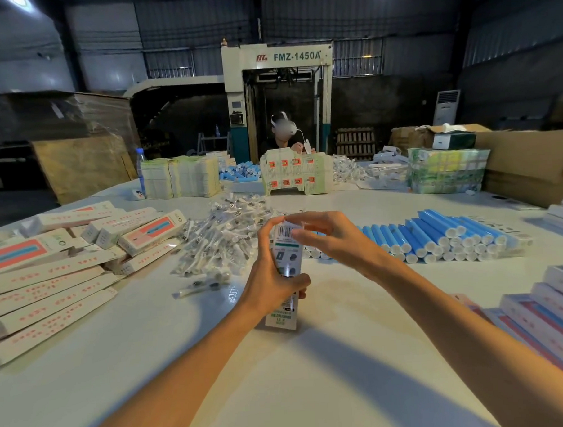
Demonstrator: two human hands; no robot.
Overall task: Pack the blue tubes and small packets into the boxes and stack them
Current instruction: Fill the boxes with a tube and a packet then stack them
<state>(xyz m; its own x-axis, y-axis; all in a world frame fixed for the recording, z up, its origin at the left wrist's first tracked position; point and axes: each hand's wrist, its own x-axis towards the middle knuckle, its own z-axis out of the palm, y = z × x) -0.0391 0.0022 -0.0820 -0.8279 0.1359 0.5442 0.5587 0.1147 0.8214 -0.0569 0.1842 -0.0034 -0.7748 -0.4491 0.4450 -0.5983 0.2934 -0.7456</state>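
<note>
My left hand (271, 278) grips a narrow white box (286, 313) that stands upright on the white table (313, 373), its fingers and thumb curled round the middle. Over the box's top end, the fingertips of my right hand (323, 235) pinch the flap. Rows of blue tubes (436, 239) with white caps lie on the table to the right. A heap of small clear packets (223, 238) lies just left of the box.
Packed white boxes (50, 272) lie piled at the left; more are stacked at the right edge (542, 308). Across the table a person (283, 132) works behind flat cartons (294, 174), paper stacks (178, 177), wrapped bundles (446, 169) and a brown carton (529, 167).
</note>
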